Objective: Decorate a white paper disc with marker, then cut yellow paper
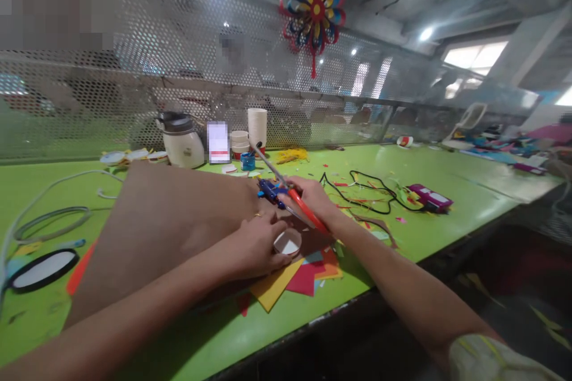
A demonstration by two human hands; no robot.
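**A:** Biggest thing in your shot is the green table [447, 190], running edge to edge. Next, the brown cardboard sheet [165, 220] covering left-centre; its near corner disappears under your left forearm.

**B:** And the hands?

**A:** Your left hand [257, 244] is pressed down at centre frame, fingers curled around a small roll of tape [288, 243], gripping its side. Only the white inside and part of the rim show. Your right hand [313, 196] sits just above and right of it, closed around red-handled scissors [297, 196]. The blades poke up-left toward the cups; your fingers hide the handle loops.

**B:** What's that blue thing?

**A:** Blue object [270, 190] just left of your right hand, touching the scissors. Too blurry to tell what it is. Coloured paper sheets [304, 277] peek out below your left hand, mostly tucked under the cardboard.

**B:** Background?

**A:** White jug [183, 143] and stacked paper cups [257, 125] by the mesh screen, upper centre. A black cable [357, 190] loops right of centre. Paper flower [315, 6] hangs at the top. Upper-left is pixelated.
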